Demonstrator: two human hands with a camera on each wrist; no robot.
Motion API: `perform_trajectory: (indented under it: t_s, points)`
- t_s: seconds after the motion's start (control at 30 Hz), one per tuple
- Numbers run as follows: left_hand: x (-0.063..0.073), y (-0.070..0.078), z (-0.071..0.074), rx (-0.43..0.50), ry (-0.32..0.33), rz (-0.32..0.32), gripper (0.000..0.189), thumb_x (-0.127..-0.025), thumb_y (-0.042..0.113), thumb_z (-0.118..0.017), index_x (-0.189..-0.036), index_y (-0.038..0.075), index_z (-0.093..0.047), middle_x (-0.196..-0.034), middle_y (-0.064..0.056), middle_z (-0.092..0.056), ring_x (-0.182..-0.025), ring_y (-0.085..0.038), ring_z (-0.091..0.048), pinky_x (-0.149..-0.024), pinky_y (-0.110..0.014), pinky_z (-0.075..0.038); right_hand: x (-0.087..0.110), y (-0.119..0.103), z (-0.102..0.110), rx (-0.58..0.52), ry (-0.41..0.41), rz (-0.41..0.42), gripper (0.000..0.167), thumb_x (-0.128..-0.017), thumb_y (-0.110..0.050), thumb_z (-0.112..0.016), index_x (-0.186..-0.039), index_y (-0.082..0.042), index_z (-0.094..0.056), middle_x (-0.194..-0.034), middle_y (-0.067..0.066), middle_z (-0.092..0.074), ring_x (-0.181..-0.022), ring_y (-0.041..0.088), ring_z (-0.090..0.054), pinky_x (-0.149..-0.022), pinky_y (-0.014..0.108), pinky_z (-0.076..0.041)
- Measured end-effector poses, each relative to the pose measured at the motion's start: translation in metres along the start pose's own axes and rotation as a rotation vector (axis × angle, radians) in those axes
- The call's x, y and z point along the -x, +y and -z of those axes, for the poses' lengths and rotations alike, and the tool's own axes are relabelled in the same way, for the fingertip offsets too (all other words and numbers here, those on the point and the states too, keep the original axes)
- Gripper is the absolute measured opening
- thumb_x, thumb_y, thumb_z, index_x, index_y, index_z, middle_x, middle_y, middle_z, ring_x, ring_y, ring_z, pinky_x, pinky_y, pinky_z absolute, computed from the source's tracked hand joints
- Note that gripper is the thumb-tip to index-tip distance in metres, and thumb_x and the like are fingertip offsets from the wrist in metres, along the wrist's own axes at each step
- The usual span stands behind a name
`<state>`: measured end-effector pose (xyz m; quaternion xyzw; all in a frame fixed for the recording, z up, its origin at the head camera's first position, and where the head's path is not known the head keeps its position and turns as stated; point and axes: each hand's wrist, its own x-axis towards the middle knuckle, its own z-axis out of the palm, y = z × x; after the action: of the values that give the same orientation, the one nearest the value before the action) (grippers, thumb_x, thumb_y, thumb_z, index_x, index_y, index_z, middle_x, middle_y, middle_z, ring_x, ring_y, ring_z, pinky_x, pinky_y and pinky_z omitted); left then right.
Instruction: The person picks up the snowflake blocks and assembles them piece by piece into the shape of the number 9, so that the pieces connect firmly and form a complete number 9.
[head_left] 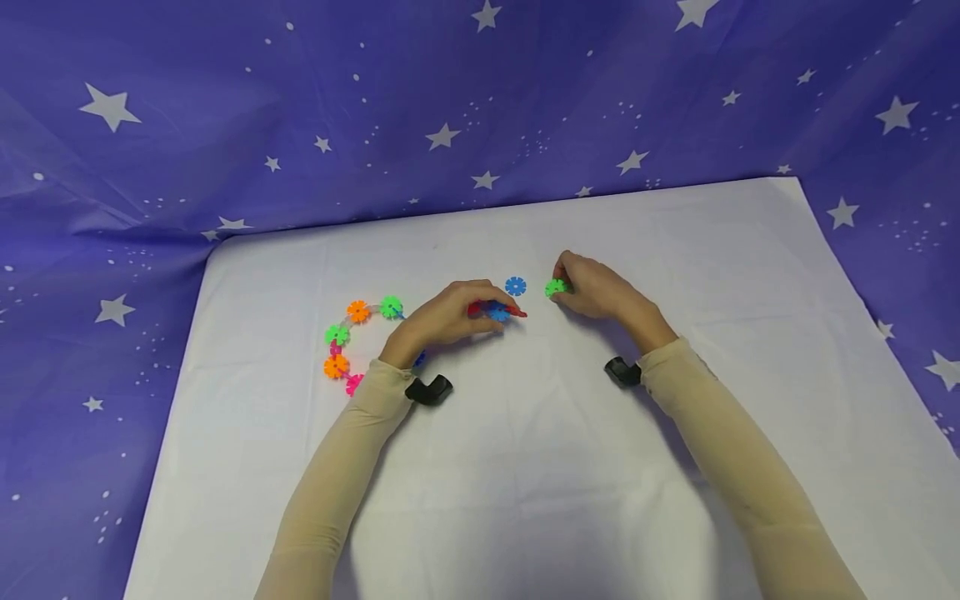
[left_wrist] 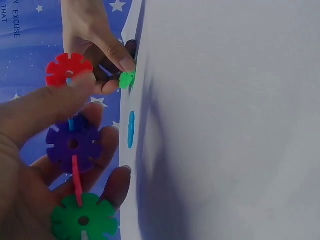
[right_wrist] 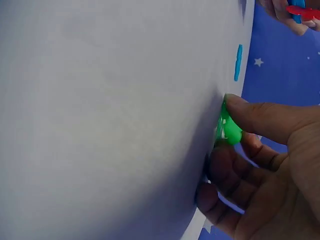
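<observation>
My left hand (head_left: 450, 315) holds a chain of notched plastic discs, the thumb on a red disc (left_wrist: 69, 69). Below the red one in the left wrist view come a purple disc (left_wrist: 73, 144) and a green disc (left_wrist: 84, 218), joined by edge-on discs, one of them pink (left_wrist: 77, 180). With thumb and fingers, my right hand (head_left: 598, 287) pinches a bright green notched disc (head_left: 555, 287) close to the tabletop; in the right wrist view this green piece (right_wrist: 232, 131) is partly covered by the thumb. A loose blue disc (head_left: 515, 286) lies flat between the hands.
Left of my left forearm, joined orange (head_left: 358, 312), green (head_left: 337, 335) and pink discs curve over the white tablecloth (head_left: 540, 467), partly hidden by the arm. A purple star-patterned cloth (head_left: 375, 100) hangs behind the table. Black wrist mounts (head_left: 430, 390) sit at both cuffs.
</observation>
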<state>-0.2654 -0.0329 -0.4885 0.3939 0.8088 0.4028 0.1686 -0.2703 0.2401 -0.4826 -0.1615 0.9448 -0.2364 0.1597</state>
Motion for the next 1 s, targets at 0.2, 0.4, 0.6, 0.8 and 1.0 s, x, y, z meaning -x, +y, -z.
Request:
perform_trajectory:
  t_s: [0.2,0.4,0.6,0.8,1.0]
  points:
    - [-0.003,0.001,-0.005,0.006,0.048,-0.013,0.029,-0.085,0.025,-0.077,-0.113,0.020,-0.071,-0.106,-0.001,-0.068,-0.088,-0.014,-0.056,-0.079,-0.028,-0.046,0.011,0.004,-0.007,-0.202,-0.058,0.085,0.029,-0.092,-0.014,-0.068,-0.113,-0.004,-0.051,-0.078,0.008,-0.059,-0.065,0.018,-0.051,-0.062,0.029,-0.042]
    - [-0.003,-0.001,-0.006,0.004,0.084,-0.006,0.025,-0.086,0.022,-0.076,-0.110,0.020,-0.072,-0.103,-0.003,-0.067,-0.084,-0.015,-0.055,-0.077,-0.031,-0.047,0.024,-0.005,-0.018,-0.661,-0.150,0.159,0.029,-0.094,-0.005,-0.064,-0.118,0.001,-0.047,-0.081,0.024,-0.063,-0.059,0.026,-0.058,-0.052,0.030,-0.048]
    - [-0.002,-0.002,-0.006,-0.003,0.104,0.003,0.024,-0.086,0.019,-0.076,-0.109,0.019,-0.072,-0.101,0.001,-0.066,-0.084,-0.015,-0.055,-0.077,-0.032,-0.047,0.034,-0.017,-0.027,-0.775,-0.127,0.200,0.028,-0.094,-0.001,-0.061,-0.118,0.003,-0.047,-0.082,0.027,-0.062,-0.060,0.033,-0.057,-0.053,0.034,-0.050]
    - [-0.003,-0.001,-0.006,0.014,0.095,-0.015,0.023,-0.085,0.014,-0.077,-0.108,0.018,-0.073,-0.100,0.002,-0.067,-0.083,-0.014,-0.055,-0.075,-0.030,-0.047,0.038,-0.020,-0.030,-0.792,-0.073,0.180,0.028,-0.094,0.001,-0.061,-0.118,0.004,-0.048,-0.080,0.027,-0.061,-0.058,0.030,-0.056,-0.052,0.032,-0.047]
    - [-0.003,-0.002,-0.005,0.029,0.094,-0.024,0.023,-0.087,0.019,-0.076,-0.109,0.018,-0.072,-0.100,-0.002,-0.067,-0.080,-0.015,-0.053,-0.073,-0.036,-0.047,0.039,-0.023,-0.034,-0.804,-0.007,0.159,0.029,-0.093,-0.001,-0.063,-0.118,0.005,-0.049,-0.077,0.026,-0.059,-0.057,0.027,-0.055,-0.051,0.031,-0.047]
